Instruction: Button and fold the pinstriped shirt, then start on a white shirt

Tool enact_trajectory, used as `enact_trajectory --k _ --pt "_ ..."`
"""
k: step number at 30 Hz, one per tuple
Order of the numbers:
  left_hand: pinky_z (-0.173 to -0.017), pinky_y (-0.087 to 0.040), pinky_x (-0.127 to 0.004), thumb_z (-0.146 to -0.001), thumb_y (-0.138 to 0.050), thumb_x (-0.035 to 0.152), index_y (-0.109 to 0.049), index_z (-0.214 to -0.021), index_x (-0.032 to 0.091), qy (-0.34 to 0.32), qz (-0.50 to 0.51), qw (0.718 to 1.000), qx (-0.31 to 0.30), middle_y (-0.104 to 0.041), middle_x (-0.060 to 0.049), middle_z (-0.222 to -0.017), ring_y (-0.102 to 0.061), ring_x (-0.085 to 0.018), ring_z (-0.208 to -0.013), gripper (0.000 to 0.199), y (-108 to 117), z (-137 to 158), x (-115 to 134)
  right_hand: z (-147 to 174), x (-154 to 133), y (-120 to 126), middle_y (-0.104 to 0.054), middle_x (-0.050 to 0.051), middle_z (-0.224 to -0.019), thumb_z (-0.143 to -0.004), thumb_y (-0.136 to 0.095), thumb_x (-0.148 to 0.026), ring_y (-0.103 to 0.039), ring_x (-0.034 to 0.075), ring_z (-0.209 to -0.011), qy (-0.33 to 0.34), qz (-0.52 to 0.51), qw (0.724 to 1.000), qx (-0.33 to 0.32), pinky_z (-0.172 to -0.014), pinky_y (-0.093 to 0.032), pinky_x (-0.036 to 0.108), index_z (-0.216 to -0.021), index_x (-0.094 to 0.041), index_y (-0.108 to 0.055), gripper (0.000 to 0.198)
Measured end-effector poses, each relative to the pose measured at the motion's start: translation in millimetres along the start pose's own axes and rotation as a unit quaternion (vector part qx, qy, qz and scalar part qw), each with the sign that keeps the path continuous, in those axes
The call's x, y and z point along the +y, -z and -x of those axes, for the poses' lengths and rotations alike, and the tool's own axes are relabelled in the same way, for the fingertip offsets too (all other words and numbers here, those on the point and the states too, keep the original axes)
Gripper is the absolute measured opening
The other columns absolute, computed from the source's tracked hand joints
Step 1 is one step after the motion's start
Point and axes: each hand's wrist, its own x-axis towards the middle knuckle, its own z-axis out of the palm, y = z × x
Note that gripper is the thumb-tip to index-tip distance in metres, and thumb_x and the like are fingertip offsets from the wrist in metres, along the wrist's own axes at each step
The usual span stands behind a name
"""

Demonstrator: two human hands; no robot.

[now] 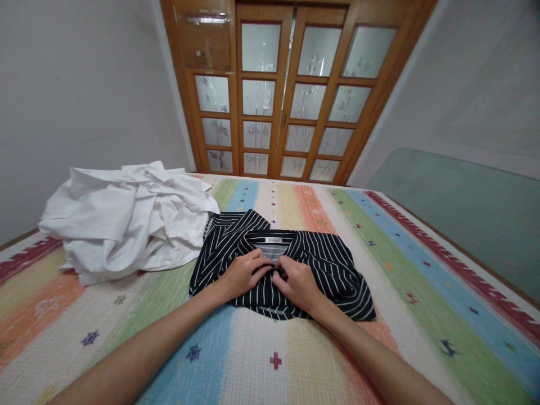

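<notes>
A black shirt with white stripes (pixel 333 253) lies bunched on the striped bed cover (pixel 257 349), its collar and pale label facing up. At the front of the collar, my left hand (pixel 247 274) pinches the fabric between thumb and fingers. Close beside it, my right hand (pixel 297 281) also grips the shirt's front edge, the two sets of fingertips nearly meeting. Whether a button sits between the fingers cannot be made out. To the left, a heap of white cloth (pixel 126 219) touches the shirt's left side.
Wooden doors with glass panes (pixel 261 101) stand beyond the far edge of the bed. A pale green panel (pixel 455 208) rises along the right side. Grey walls flank both sides.
</notes>
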Motion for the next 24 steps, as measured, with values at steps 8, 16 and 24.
enact_trajectory --k 8,16,24 --pt "-0.077 -0.051 -0.030 -0.093 -0.051 0.023 -0.068 -0.100 0.019 0.021 0.037 0.999 -0.019 -0.067 -0.004 -0.088 -0.063 -0.016 -0.082 0.019 1 -3 -1 0 1 1 -0.058 0.000 -0.071 -0.086 -0.048 -0.019 -0.055 0.013 -0.058 0.009 -0.008 1.000 0.011 -0.059 -0.039 0.023 -0.083 -0.019 -0.054 0.007" --pt "-0.063 -0.045 -0.024 -0.090 -0.055 0.027 -0.069 -0.093 0.018 0.058 0.049 0.997 -0.027 -0.062 0.001 -0.066 -0.057 -0.012 -0.061 0.017 1 -3 1 -1 0 3 -0.058 0.000 -0.072 -0.086 -0.048 -0.017 -0.056 0.014 -0.060 0.013 -0.021 1.000 0.007 -0.059 -0.040 0.023 -0.085 -0.018 -0.055 0.008" --pt "-0.050 -0.034 -0.023 -0.088 -0.059 0.032 -0.067 -0.085 0.018 0.075 0.052 0.996 -0.016 -0.043 0.007 -0.050 -0.043 -0.009 -0.047 0.017 3 -2 4 -4 -5 10 -0.054 -0.001 -0.071 -0.076 -0.054 -0.019 -0.050 0.013 -0.058 0.012 -0.102 0.995 -0.006 -0.057 -0.041 0.023 -0.085 -0.019 -0.054 0.009"
